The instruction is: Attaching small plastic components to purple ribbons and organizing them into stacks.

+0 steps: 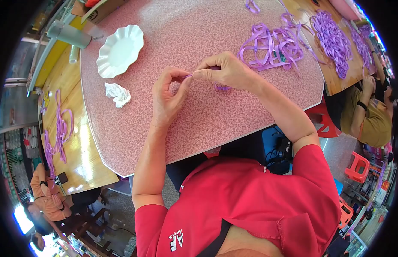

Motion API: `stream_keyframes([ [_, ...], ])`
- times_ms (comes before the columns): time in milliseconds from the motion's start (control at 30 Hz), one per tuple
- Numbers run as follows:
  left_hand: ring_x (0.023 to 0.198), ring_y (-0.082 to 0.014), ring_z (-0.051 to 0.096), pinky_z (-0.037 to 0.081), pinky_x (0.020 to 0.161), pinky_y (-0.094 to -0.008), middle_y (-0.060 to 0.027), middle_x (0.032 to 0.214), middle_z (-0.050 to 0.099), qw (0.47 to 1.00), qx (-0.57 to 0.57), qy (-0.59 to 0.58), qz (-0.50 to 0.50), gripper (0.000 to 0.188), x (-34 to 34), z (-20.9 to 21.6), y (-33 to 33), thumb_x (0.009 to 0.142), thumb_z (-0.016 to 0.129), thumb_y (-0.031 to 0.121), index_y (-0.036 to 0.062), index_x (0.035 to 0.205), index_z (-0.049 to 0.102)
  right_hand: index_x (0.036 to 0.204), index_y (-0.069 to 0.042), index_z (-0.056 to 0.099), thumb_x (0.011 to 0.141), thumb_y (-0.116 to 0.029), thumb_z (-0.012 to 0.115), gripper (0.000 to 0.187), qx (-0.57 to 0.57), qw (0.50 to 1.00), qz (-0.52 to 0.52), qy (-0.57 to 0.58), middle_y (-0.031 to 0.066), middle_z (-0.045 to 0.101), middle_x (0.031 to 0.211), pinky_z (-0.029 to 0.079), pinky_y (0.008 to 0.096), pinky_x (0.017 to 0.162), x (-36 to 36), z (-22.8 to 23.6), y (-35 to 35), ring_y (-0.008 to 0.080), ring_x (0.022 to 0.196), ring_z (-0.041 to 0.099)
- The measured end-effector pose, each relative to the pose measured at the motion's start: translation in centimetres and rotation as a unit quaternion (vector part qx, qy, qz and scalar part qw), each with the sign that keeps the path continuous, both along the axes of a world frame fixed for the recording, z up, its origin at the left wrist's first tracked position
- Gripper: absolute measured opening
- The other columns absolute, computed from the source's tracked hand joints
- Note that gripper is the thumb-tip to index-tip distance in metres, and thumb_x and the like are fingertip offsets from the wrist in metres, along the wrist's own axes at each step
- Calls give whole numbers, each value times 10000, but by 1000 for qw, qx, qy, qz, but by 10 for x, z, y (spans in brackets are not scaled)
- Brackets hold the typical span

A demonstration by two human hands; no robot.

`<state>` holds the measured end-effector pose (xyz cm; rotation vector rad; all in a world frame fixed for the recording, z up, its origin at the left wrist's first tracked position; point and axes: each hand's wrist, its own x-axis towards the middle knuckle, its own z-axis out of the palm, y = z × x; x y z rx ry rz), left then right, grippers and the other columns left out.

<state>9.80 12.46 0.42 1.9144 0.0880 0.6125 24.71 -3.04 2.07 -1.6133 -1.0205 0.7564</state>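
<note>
Purple ribbon piece is pinched between both hands above the middle of the pink speckled table. The left hand grips one end with thumb and forefinger, its other fingers curled; the right hand nips the other end just beside it, fingers bent over. A short purple scrap lies under the right hand. At one o'clock from the hands sits a loose tangle of purple ribbons, well clear of them; a denser ribbon heap lies farther out at two o'clock on a wooden table. At ten o'clock a white scalloped dish appears to hold nothing, and a crumpled tissue lies at nine o'clock. Nothing stands between the hands and these things.
</note>
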Motion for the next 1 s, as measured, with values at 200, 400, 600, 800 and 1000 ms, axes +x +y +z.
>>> stream_keyframes([
  [200,859,-138,598,489,799,-279,-52,929,629,996,-93,4,4,182,-1,2,-1,881,730,96,16,1015,634,985,-58,775,903,-268,740,228,1,1000,2,7,-30,626,674,400,251,552,3,1,0,40,634,495],
  [400,847,-204,603,490,766,-328,-92,906,626,996,93,4,17,169,4,9,-3,885,717,102,23,1009,635,1000,-57,773,896,-251,737,223,27,1000,13,-5,13,699,747,454,264,620,4,-1,-1,62,689,554],
  [600,773,-234,578,464,691,-348,-126,840,586,990,124,56,20,81,-9,13,1,931,635,85,10,925,606,980,-27,759,899,-197,728,191,-8,998,27,-61,55,728,819,485,261,685,5,8,-2,72,773,617],
  [800,712,-174,523,430,660,-305,-68,781,534,992,87,94,-11,147,-37,30,4,982,563,105,4,876,566,971,-27,756,897,-164,720,159,18,997,64,-49,68,737,820,497,280,676,-5,13,-7,89,764,644],
  [1000,738,-105,492,416,689,-275,-18,782,532,996,-25,56,-58,194,-61,19,6,1011,541,132,26,849,557,976,-38,755,905,-140,702,136,97,986,122,-60,74,748,857,503,278,681,-16,4,-4,96,780,658],
])
